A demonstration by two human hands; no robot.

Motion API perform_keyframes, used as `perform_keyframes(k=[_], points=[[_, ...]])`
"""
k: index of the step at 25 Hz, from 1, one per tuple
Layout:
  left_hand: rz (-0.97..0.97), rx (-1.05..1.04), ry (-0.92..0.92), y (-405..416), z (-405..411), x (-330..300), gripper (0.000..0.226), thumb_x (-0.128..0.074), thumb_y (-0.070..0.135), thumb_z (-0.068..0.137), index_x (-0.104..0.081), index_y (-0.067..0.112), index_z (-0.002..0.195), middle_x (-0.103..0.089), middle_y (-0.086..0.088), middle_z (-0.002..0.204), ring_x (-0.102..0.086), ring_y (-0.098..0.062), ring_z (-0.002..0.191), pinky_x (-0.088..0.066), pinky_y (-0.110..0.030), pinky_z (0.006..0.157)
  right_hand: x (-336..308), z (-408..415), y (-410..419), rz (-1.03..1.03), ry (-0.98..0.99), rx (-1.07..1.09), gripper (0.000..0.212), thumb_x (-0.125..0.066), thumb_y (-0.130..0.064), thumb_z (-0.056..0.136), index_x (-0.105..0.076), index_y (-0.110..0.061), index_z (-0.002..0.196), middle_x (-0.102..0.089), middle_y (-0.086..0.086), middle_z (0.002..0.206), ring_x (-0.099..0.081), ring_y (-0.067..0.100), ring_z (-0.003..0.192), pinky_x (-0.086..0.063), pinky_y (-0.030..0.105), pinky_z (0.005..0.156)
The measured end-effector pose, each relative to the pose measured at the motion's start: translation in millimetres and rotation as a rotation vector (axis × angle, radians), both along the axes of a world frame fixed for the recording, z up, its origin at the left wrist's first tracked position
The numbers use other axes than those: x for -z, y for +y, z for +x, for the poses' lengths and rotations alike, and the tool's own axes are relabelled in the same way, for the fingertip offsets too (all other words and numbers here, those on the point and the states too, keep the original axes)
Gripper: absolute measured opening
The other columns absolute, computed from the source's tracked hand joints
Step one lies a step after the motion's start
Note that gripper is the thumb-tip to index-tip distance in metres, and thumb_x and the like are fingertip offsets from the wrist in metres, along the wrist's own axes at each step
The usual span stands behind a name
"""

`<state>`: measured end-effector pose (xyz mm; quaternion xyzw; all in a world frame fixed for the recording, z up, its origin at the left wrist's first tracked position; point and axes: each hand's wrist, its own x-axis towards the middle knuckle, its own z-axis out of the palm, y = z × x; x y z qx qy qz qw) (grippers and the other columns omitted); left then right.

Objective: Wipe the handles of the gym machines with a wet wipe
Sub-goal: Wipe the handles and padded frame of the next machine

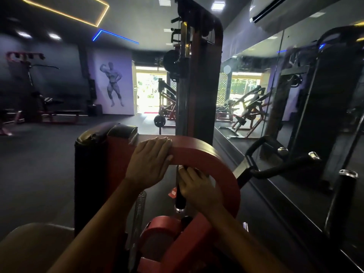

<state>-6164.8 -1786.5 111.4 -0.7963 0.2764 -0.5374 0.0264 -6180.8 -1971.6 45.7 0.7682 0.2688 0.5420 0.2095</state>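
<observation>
Black handle [180, 196] w/ chrome end cap, upright, under red curved frame [206, 154].

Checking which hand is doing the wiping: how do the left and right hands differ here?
The left hand lies flat on top of the red arch, fingers straight; the right hand sits lower, under the arch, curled round the black handle. No wipe is visible in either. Both are bare.

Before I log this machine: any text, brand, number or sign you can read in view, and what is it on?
None is readable.
Red tag beside the black handle the right hand holds: pale patch, too blurred to read.
Wall poster: only a bodybuilder figure, no lettering visible.
Red curved frame under the left hand: no label visible.
</observation>
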Motion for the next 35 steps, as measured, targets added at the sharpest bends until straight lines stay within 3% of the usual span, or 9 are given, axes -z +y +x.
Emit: perform_keyframes(k=[5, 9, 13, 15, 21, 23, 26, 31, 35], points=[[-0.036, -0.028, 0.049, -0.2, -3.2, 0.7, 0.040, -0.039, 0.032, 0.097, -0.057, 0.005, 0.119, -0.063, -0.012, 0.114, -0.057, -0.028, 0.099, -0.035, -0.038, 0.088, 2.6, -9.1, 0.5, 0.094, 0.090, -0.070, 0.042, -0.046, -0.009, 0.075, -0.070, -0.009, 0.109, -0.069, 0.003, 0.108, -0.062, 0.021, 0.095, -0.054, 0.026, 0.067], [-0.042, -0.041, 0.054, -0.3, -3.5, 1.6, 0.040, -0.039, 0.032, 0.097, -0.056, 0.006, 0.121, -0.062, -0.012, 0.116, -0.056, -0.028, 0.100, -0.035, -0.038, 0.089, 45.8, -8.1, 3.0, 0.178, 0.270, -0.177, 0.044, -0.076, -0.018, 0.069, -0.063, -0.005, 0.109, -0.061, 0.003, 0.106, -0.063, 0.023, 0.088, -0.054, 0.024, 0.051], [-0.049, -0.041, 0.063, -1.3, -4.8, 1.7, 0.040, -0.037, 0.033, 0.097, -0.056, 0.007, 0.120, -0.062, -0.011, 0.115, -0.056, -0.027, 0.099, -0.034, -0.036, 0.089, 88.6, -6.5, 5.7, 0.280, 0.472, -0.188, 0.020, -0.052, -0.016, 0.083, -0.063, -0.010, 0.099, -0.055, -0.001, 0.094, -0.063, 0.014, 0.073, -0.049, 0.022, 0.038], [-0.050, -0.043, 0.064, -1.2, -5.1, 1.4, 0.041, -0.035, 0.034, 0.098, -0.057, 0.007, 0.120, -0.062, -0.011, 0.115, -0.056, -0.026, 0.100, -0.033, -0.036, 0.089, 100.4, -9.4, 7.5, 0.240, 0.525, -0.129, 0.028, -0.043, -0.012, 0.082, -0.069, -0.011, 0.090, -0.061, -0.003, 0.088, -0.063, 0.011, 0.070, -0.048, 0.019, 0.038], [-0.064, -0.034, 0.046, -2.2, -3.6, 2.7, 0.041, -0.036, 0.034, 0.097, -0.058, 0.006, 0.118, -0.063, -0.012, 0.114, -0.056, -0.026, 0.099, -0.033, -0.035, 0.089, 84.1, 1.1, 7.0, 0.223, 0.353, -0.166, 0.024, -0.048, -0.011, 0.085, -0.070, -0.006, 0.093, -0.061, 0.001, 0.080, -0.061, 0.013, 0.063, -0.047, 0.024, 0.037], [-0.064, -0.031, 0.040, -1.9, -2.7, 3.0, 0.040, -0.037, 0.033, 0.096, -0.058, 0.006, 0.119, -0.062, -0.012, 0.114, -0.055, -0.026, 0.100, -0.033, -0.036, 0.089, 65.8, -2.0, 4.5, 0.226, 0.286, -0.226, 0.020, -0.062, -0.011, 0.080, -0.070, -0.003, 0.096, -0.063, 0.004, 0.082, -0.063, 0.015, 0.064, -0.049, 0.025, 0.039], [-0.065, -0.034, 0.041, -1.9, -1.9, 3.6, 0.041, -0.036, 0.033, 0.097, -0.058, 0.006, 0.119, -0.062, -0.012, 0.114, -0.055, -0.026, 0.099, -0.034, -0.036, 0.089, 27.0, -9.0, -0.9, 0.221, 0.192, -0.201, 0.045, -0.085, -0.007, 0.058, -0.072, 0.001, 0.101, -0.069, 0.008, 0.091, -0.069, 0.019, 0.073, -0.056, 0.025, 0.049], [-0.074, -0.022, 0.037, -1.9, -2.2, 4.7, 0.040, -0.037, 0.032, 0.097, -0.058, 0.005, 0.118, -0.062, -0.012, 0.114, -0.055, -0.026, 0.099, -0.035, -0.037, 0.089, 1.2, 2.0, -10.2, 0.178, -0.015, -0.126, 0.031, -0.060, -0.003, 0.083, -0.068, -0.006, 0.113, -0.069, 0.006, 0.100, -0.068, 0.020, 0.074, -0.055, 0.025, 0.061], [-0.086, -0.017, 0.050, -2.4, -2.4, 4.9, 0.040, -0.037, 0.033, 0.097, -0.057, 0.006, 0.118, -0.062, -0.012, 0.114, -0.054, -0.025, 0.100, -0.034, -0.036, 0.090, 3.6, 7.1, -13.8, 0.185, -0.060, -0.110, 0.030, -0.065, -0.005, 0.084, -0.068, -0.007, 0.113, -0.070, 0.006, 0.096, -0.067, 0.019, 0.068, -0.055, 0.025, 0.060]])
